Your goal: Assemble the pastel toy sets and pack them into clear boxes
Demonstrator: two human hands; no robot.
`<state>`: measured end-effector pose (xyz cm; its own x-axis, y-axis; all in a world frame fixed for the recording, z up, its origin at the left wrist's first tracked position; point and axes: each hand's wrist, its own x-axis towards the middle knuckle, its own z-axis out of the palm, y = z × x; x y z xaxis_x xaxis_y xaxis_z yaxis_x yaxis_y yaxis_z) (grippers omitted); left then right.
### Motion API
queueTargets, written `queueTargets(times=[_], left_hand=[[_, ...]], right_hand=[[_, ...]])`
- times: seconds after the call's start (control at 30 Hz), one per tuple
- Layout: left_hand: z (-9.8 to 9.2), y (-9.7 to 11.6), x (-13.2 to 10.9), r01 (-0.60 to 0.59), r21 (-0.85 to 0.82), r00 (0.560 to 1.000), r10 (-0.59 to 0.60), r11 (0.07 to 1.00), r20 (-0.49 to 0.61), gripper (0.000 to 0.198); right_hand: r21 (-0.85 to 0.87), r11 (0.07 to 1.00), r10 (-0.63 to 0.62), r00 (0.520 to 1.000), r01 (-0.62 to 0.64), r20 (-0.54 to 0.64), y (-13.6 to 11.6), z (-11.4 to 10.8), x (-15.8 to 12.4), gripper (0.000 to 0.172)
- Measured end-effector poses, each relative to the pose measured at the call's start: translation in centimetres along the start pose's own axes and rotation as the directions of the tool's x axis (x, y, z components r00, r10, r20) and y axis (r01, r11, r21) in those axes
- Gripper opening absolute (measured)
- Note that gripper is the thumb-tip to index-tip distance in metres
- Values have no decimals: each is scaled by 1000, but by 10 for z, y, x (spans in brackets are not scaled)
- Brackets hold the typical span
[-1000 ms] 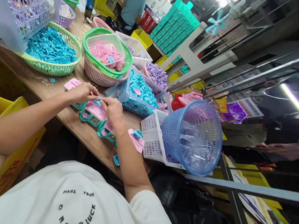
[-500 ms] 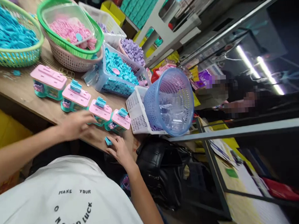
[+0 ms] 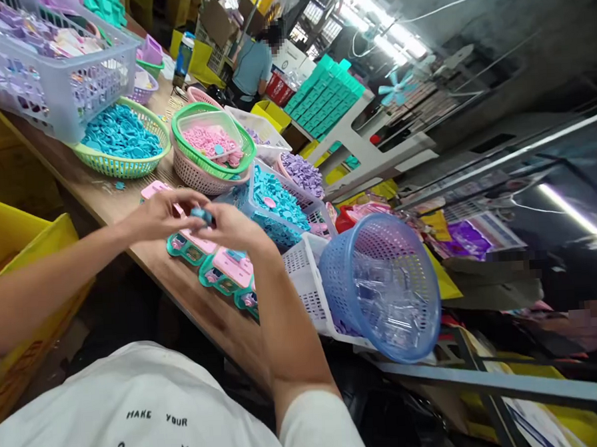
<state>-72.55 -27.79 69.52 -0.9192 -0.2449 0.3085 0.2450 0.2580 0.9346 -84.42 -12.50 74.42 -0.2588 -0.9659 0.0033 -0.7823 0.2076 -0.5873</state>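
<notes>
Between my two hands is a small blue plastic piece [image 3: 201,216], smeared by motion. My left hand [image 3: 165,214] has its thumb and fingers closed on one side of it. From the other side my right hand [image 3: 228,224] grips it too. Beneath and behind them stands a row of toy pieces with pink tops and teal bases; one such toy [image 3: 234,265] shows below my right hand, with a blue piece on top. The near toy's end is hidden by my right forearm, and my left hand covers part of the farthest pink top [image 3: 155,188].
Beyond the row stand a bin of blue pieces [image 3: 277,204], a green basket [image 3: 249,146] of pink pieces and a basket of blue parts [image 3: 121,139]. A blue basket [image 3: 339,295] leans at the right. A person [image 3: 251,66] is in the background.
Both hands have lifted from the near end of the row toward its far end and come together around a blue piece. The view has swung left, bringing more baskets and a person in.
</notes>
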Motion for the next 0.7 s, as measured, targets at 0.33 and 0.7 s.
queueTargets(times=[0.33,0.7], left_hand=[[-73,-55,64,292,203,917,-213,935,-338,17],[-73,-93,71,438,-6,846,-414,899,-337,16]], right_hand=[[205,972,121,993,-117,-7,44,30,150,9],[-139,990,-2,999,-3,-39,52,34,145,20]])
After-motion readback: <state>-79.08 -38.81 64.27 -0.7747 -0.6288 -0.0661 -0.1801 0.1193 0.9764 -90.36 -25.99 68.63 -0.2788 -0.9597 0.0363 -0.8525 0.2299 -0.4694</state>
